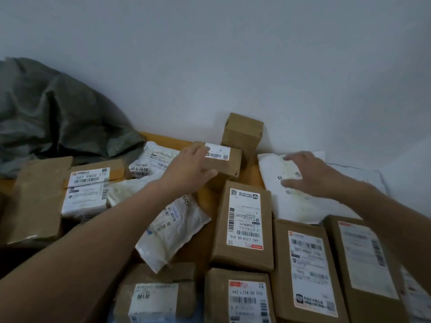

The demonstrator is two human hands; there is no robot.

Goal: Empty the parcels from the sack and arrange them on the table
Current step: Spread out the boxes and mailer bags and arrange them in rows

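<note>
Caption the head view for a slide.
Left hand on a small brown box, right hand flat on a white mailer, amid parcels covering the table.
</note>
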